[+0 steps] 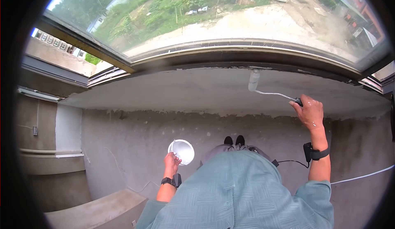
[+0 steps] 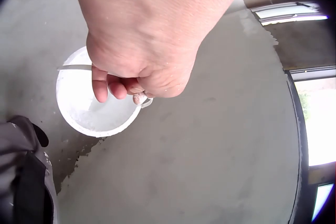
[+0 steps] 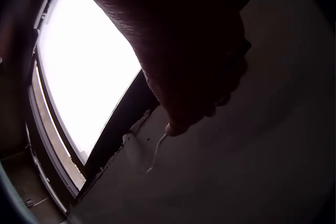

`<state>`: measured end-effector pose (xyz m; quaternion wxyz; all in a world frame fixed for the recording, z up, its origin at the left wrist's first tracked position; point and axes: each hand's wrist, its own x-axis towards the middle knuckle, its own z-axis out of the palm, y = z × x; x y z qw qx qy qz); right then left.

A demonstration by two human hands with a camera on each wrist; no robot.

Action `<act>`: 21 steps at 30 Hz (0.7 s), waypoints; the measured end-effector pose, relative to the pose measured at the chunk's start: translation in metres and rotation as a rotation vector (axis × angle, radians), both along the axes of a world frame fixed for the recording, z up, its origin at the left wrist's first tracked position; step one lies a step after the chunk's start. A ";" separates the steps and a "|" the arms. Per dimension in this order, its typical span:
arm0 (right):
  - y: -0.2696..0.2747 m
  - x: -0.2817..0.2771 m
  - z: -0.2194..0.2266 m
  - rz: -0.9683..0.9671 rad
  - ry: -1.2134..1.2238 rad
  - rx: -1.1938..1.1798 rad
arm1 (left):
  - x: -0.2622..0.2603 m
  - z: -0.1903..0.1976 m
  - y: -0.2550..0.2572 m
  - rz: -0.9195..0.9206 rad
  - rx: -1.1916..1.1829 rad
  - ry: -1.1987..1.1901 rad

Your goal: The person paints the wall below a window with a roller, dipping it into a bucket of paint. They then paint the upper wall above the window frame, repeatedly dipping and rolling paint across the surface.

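My right hand (image 1: 311,113) grips the dark handle (image 1: 299,101) of a small paint roller, its thumb along the handle. The white roller sleeve (image 1: 254,80) lies against the pale wall strip (image 1: 185,87) just below the window frame; in the right wrist view the roller (image 3: 135,153) shows dimly at the frame's edge. Low on the left, my left hand (image 1: 171,163) holds a white bucket (image 1: 187,151) by its rim or handle. In the left wrist view its curled fingers (image 2: 100,85) overlap the bucket (image 2: 79,119), whose inside is white; how much paint it holds I cannot tell.
A large window with a dark frame (image 1: 247,58) runs above the painted strip. Bare grey wall (image 1: 135,134) lies below it. A ledge (image 1: 98,210) stands at lower left, and a white cable (image 1: 362,176) crosses at right. Two dark shoes (image 1: 240,140) show below.
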<state>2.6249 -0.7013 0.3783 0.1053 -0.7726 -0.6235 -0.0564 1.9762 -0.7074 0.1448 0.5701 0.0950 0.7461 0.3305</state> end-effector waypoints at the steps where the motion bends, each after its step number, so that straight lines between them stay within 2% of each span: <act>1: -0.003 0.003 0.001 -0.013 -0.015 0.003 | 0.001 -0.002 0.001 -0.001 0.001 0.003; 5: -0.002 0.001 0.000 0.019 -0.018 0.013 | 0.004 -0.009 0.007 -0.038 0.010 -0.031; 15: 0.054 -0.073 -0.003 0.081 0.049 -0.036 | 0.000 -0.011 0.013 -0.077 0.004 -0.068; 21: 0.040 -0.054 -0.010 0.046 -0.005 0.025 | -0.013 -0.021 0.007 -0.060 0.006 -0.082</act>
